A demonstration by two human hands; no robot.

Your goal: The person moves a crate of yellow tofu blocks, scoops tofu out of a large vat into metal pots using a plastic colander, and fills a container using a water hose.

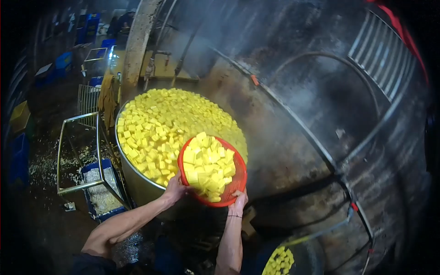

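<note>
Both my hands grip a round red plastic basket [237, 183] by its rim, tilted over the near edge of a large metal vat [137, 172]. My left hand [175, 189] is closed on the basket's left side. On its lower right side, my right hand [239, 201] is closed too, with a thin dark band at the wrist. Yellow cubes [208, 167] are heaped inside the basket; I cannot tell what food they are. More yellow cubes [174, 114] of the same kind fill the vat to its brim.
Below right, a dark round container [309, 256] holds further yellow cubes [279, 262]. A blue crate [94, 201] with pale scraps and a metal frame [78, 189] stand left of the vat. Pipes [293, 114] run along the stained, steamy wall. A person [124, 22] is far back.
</note>
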